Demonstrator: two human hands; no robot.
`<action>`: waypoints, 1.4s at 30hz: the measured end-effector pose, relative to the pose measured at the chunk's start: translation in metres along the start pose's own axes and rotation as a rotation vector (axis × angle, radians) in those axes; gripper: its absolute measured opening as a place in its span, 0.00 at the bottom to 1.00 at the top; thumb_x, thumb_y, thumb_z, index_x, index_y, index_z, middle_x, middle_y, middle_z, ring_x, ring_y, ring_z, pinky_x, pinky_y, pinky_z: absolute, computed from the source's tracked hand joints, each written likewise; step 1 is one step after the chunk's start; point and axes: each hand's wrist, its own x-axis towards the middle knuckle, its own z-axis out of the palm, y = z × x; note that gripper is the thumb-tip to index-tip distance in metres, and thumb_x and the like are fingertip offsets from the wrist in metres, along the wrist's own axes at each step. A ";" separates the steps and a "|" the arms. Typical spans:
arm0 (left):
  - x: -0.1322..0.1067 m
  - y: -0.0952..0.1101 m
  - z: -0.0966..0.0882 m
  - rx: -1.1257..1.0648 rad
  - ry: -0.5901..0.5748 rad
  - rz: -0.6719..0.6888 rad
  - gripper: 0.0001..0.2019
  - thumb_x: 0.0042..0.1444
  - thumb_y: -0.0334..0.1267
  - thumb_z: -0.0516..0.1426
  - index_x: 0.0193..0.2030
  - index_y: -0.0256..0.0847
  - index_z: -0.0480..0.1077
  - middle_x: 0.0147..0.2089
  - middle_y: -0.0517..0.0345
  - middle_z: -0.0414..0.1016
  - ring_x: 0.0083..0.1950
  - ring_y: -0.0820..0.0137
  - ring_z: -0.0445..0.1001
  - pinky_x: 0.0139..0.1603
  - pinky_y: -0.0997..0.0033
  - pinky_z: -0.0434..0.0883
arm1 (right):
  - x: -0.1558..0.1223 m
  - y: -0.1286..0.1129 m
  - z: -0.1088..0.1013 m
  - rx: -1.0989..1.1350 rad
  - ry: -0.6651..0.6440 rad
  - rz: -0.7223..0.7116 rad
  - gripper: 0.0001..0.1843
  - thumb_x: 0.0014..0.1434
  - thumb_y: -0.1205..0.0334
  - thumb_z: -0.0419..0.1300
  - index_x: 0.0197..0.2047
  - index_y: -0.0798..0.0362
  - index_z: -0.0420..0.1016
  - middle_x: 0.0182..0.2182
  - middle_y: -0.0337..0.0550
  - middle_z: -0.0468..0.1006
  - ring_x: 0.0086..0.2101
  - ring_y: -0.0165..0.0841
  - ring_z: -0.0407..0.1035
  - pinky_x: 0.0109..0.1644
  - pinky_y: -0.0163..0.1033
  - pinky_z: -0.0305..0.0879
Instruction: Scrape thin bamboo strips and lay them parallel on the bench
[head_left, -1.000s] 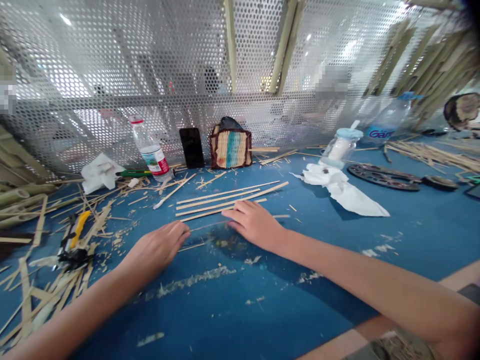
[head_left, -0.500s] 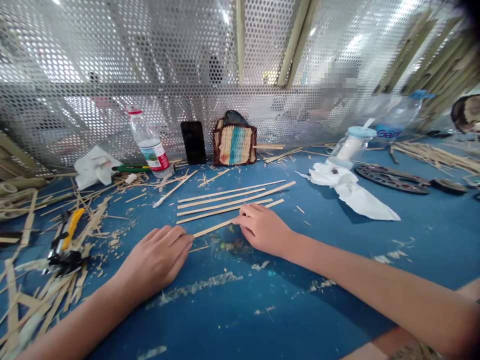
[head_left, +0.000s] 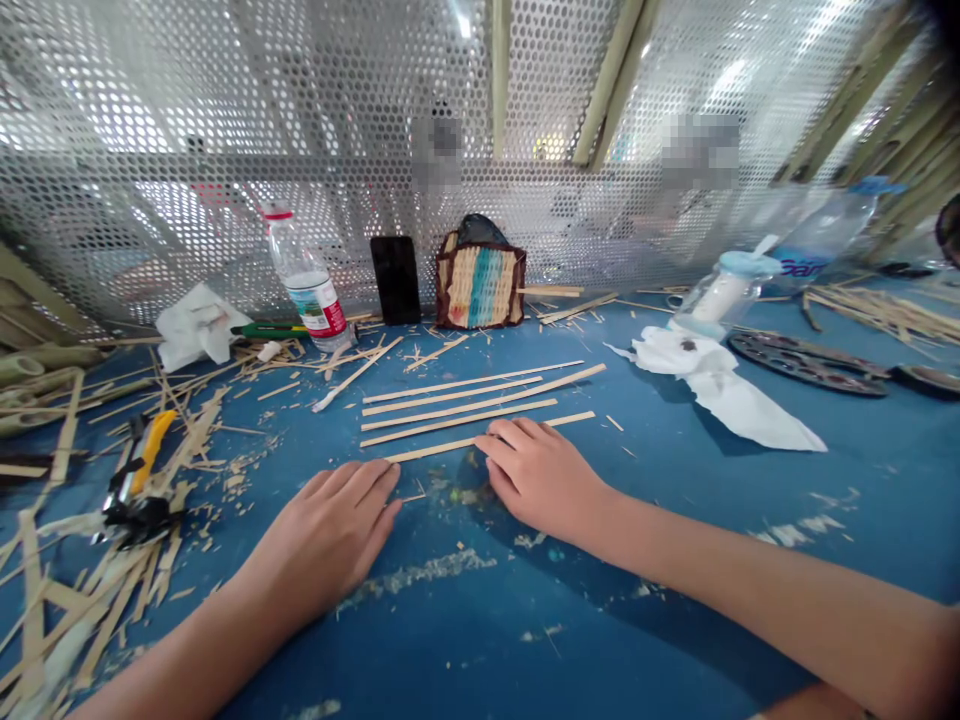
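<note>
Okay, working from the left: bamboo tube pieces (head_left: pixel 37 365) lie against the perforated metal screen (head_left: pixel 225 130), and loose bamboo scraps (head_left: pixel 67 590) litter that end of the blue table (head_left: pixel 660 620). A yellow-handled cutter (head_left: pixel 146 465) sits among them, well left of your left hand (head_left: pixel 326 535).

That hand lies palm down, its fingers slightly spread and pinching nothing. Its fingertips (head_left: pixel 382 480) are just beside the left end of a thin bamboo strip (head_left: pixel 435 450), and you can't quite tell whether they touch it. Your right hand (head_left: pixel 544 475) lies over the strip's right part, with its fingers (head_left: pixel 510 435) gently curved on top, pressing down rather than pinching.

Three more strips (head_left: pixel 472 395) lie just beyond, close but apart. Behind them, along the screen, stand a water bottle (head_left: pixel 307 285), a black phone (head_left: pixel 395 280) and a small woven panel (head_left: pixel 480 287). To the right are a crumpled tissue (head_left: pixel 720 390) and a jar with a blue lid (head_left: pixel 724 295). The table in front of both hands has open room, marked only by pale flecks.
</note>
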 end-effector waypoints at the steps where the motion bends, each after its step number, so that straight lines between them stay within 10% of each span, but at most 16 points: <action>1: 0.000 -0.001 0.000 -0.016 -0.008 -0.005 0.19 0.67 0.41 0.47 0.56 0.33 0.70 0.55 0.45 0.75 0.52 0.57 0.74 0.51 0.57 0.72 | 0.000 0.000 0.000 -0.004 0.000 0.011 0.17 0.66 0.65 0.49 0.52 0.56 0.73 0.47 0.53 0.74 0.47 0.42 0.66 0.48 0.49 0.65; 24: 0.003 -0.004 0.001 -0.068 -0.064 -0.148 0.23 0.66 0.44 0.47 0.62 0.34 0.65 0.60 0.46 0.71 0.59 0.56 0.70 0.54 0.53 0.71 | 0.002 -0.001 -0.003 -0.034 -0.014 0.065 0.20 0.68 0.57 0.48 0.56 0.56 0.70 0.52 0.51 0.72 0.50 0.43 0.65 0.53 0.50 0.64; 42: 0.006 -0.022 -0.020 -0.051 -0.029 -0.002 0.18 0.66 0.39 0.47 0.56 0.37 0.71 0.51 0.49 0.78 0.48 0.59 0.77 0.46 0.56 0.74 | 0.004 -0.003 -0.005 -0.061 -0.028 0.061 0.17 0.68 0.57 0.49 0.47 0.53 0.76 0.42 0.49 0.73 0.43 0.42 0.65 0.44 0.46 0.62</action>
